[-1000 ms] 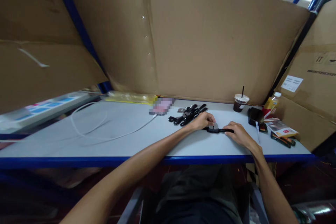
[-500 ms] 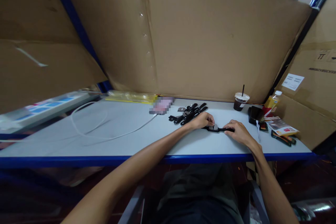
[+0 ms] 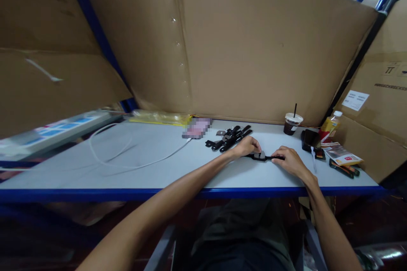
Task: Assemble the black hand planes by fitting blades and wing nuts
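A black spokeshave (image 3: 267, 158) with a grey metal plate (image 3: 261, 155) at its middle lies low over the table, between my hands. My right hand (image 3: 289, 160) is closed around its right handle end. My left hand (image 3: 246, 147) is curled over the left side, thumb and fingers pinched at the plate; the left handle is mostly hidden behind it. Whether the plate is fixed to the body I cannot tell. Just beyond my left hand lies a pile of more black spokeshaves (image 3: 233, 137) with loose grey metal plates among them.
On the table (image 3: 178, 169), a phone (image 3: 197, 128) with a white cable (image 3: 152, 163) lies left of the pile. At right stand a lidded drink cup (image 3: 290, 125) and a bottle (image 3: 331, 126), near a black case (image 3: 310, 139), a packet (image 3: 342, 153) and dark-handled tools (image 3: 343, 168). Cardboard (image 3: 235, 59) walls the back.
The view has shifted very slightly. My left fingers have moved a little at the metal plate; my right hand keeps its hold on the handle.
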`<state>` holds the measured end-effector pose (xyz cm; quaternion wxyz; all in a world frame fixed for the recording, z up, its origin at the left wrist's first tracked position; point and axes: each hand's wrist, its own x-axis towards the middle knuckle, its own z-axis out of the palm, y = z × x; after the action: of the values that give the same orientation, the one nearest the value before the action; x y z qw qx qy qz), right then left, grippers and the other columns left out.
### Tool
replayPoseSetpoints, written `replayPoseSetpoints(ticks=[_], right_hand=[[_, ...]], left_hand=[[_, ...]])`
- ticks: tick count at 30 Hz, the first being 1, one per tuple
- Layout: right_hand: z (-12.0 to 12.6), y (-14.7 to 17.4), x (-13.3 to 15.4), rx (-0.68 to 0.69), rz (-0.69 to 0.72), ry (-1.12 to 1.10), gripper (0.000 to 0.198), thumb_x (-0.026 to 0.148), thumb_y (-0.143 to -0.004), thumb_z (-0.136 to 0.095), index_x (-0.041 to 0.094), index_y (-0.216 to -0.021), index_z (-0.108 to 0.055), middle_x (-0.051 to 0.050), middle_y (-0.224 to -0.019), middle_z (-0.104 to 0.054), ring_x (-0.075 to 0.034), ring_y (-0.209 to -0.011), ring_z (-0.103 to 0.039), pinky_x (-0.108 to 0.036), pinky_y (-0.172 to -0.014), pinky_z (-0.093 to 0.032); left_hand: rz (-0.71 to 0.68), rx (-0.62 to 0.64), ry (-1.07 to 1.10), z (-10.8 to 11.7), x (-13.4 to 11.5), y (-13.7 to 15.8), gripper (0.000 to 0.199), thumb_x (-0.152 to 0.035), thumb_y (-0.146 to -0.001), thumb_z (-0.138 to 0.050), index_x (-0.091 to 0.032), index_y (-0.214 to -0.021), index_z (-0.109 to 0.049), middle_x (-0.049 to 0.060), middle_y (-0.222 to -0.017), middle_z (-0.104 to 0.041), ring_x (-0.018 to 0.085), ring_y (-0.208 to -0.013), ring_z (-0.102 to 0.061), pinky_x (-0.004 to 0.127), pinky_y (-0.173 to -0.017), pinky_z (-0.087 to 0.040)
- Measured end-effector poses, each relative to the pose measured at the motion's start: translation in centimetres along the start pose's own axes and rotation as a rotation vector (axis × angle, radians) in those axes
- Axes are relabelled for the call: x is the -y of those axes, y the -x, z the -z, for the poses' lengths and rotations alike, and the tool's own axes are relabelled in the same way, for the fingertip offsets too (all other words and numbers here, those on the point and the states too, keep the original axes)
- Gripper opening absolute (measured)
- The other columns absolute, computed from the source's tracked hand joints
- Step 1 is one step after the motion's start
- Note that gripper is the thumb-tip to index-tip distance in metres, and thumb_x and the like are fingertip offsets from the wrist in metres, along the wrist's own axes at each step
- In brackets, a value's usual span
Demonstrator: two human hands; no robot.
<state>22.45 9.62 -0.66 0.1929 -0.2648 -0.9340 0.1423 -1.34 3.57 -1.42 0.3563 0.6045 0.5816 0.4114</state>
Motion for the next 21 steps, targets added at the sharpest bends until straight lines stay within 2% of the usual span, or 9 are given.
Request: replayPoseSetpoints(ticks=[3,6,12,21], right_hand=[[-0.03,-0.02,0.01,-0.006,-0.008,-0.002,0.016,0.027,-0.086,-0.069,0.024,-0.097,-0.080,-0.005,-0.094,-0.070,-0.020,-0.088,-0.064,-0.030,-0.081,-0.046],[-0.04,-0.03,0.15,-0.009,-0.010,-0.021,0.015,0.026,-0.087,-0.068,0.024,-0.097,-0.080,-0.004,-0.094,-0.070,-0.019,-0.086,-0.064,-0.029,-0.080,-0.046],[-0.06,-0.04,0.48,-0.011,-0.020,-0.049,0.015,0.025,-0.086,-0.069,0.023,-0.097,-0.080,-0.005,-0.096,-0.071,-0.019,-0.086,-0.066,-0.029,-0.081,-0.047],[0.08,-0.02,0.73,0.001,-0.035,-0.039,0.015,0.025,-0.083,-0.070,0.023,-0.095,-0.079,-0.004,-0.092,-0.069,-0.019,-0.084,-0.064,-0.030,-0.079,-0.048]], left_hand=[[0.031,-0.011,0.003,0.02,0.08,-0.05,0.012,-0.014,-0.067,-0.064,-0.011,-0.071,-0.076,0.004,-0.064,-0.069,0.012,-0.057,-0.055,0.024,-0.057,-0.041],[0.046,-0.018,-0.041,0.29,0.30,-0.26,0.013,-0.015,-0.066,-0.064,-0.011,-0.071,-0.076,0.005,-0.064,-0.070,0.013,-0.059,-0.057,0.024,-0.058,-0.042],[-0.004,0.033,-0.089,0.61,0.64,-0.56,0.013,-0.019,-0.065,-0.065,-0.012,-0.071,-0.075,0.005,-0.071,-0.073,0.016,-0.068,-0.063,0.025,-0.068,-0.049],[-0.037,0.058,-0.110,0.48,0.41,-0.30,0.014,-0.018,-0.067,-0.065,-0.012,-0.072,-0.075,0.004,-0.068,-0.072,0.015,-0.063,-0.061,0.024,-0.061,-0.047]])
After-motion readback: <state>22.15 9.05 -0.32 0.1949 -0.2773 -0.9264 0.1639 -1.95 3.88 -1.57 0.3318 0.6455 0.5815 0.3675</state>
